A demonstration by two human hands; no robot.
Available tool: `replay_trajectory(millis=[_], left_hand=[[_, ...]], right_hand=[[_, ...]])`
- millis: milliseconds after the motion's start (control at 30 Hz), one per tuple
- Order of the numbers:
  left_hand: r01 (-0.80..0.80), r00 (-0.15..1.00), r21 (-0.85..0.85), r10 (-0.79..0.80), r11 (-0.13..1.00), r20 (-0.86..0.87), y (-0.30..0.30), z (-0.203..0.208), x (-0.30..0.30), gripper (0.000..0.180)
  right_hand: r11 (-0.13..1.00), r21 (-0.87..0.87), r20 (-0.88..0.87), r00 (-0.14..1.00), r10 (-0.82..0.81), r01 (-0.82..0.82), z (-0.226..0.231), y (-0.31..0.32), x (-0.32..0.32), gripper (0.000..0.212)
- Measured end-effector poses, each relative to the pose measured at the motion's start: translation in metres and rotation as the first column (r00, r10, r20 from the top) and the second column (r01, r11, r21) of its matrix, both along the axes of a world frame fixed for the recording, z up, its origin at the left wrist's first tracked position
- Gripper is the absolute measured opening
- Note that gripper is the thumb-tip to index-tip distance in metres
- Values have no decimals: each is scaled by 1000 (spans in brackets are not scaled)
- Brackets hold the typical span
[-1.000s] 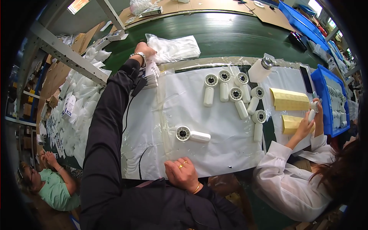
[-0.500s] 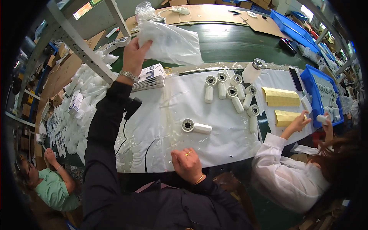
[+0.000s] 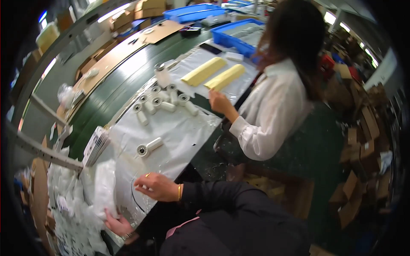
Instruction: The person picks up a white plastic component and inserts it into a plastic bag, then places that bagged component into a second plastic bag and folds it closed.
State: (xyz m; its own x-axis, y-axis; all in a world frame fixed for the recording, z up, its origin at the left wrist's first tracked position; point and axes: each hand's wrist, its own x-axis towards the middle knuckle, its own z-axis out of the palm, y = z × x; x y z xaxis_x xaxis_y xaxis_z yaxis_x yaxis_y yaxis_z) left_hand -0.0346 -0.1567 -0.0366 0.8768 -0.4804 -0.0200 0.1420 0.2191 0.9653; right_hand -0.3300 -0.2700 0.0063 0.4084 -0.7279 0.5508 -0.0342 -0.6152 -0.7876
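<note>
My left hand [image 3: 117, 224] is closed on the lower end of a whitish translucent plastic bag [image 3: 106, 185], holding it over the near left part of the table. My right hand [image 3: 157, 187] is over the table's front edge, its fingers loosely bent and a little apart, with nothing visible in them. Beyond it, a single white device [image 3: 149, 147] with a straight handle and a round, dark-centred head, like a handheld fan, lies on the white sheet [image 3: 168, 132]. Several similar devices [image 3: 157, 102] are grouped farther back.
Left of the bag lie a stack of printed boxes or cards [image 3: 95, 145] and a heap of white bagged items [image 3: 70, 200]. A white bottle [image 3: 162, 76] stands behind the devices. To the right, a co-worker [image 3: 273, 106] reaches toward yellow strips [image 3: 224, 77] near a blue tray [image 3: 232, 40].
The view has swung right. My left hand has brought the plastic bag back from the far side toward me. My right hand's fist has loosened. The co-worker's hand is by the yellow strips.
</note>
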Motion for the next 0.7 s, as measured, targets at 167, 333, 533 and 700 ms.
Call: replay_trajectory(millis=[167, 333, 533, 700], left_hand=[[292, 883, -2, -270, 957, -383, 15, -20, -28, 31], [485, 730, -199, -519, 852, -443, 18, -18, -50, 29], [451, 711, -262, -521, 853, -472, 18, 2, -79, 29], [558, 589, -394, -683, 730, -431, 32, 11, -80, 43]], right_hand=[[989, -140, -83, 996, 26, -37, -4, 28, 33, 22], [964, -265, -124, 990, -59, 25, -2, 45, 43, 33], [966, -259, -297, 949, -103, 23, -12, 46, 43, 41], [948, -314, -222, 968, -113, 38, -11, 46, 45, 30]])
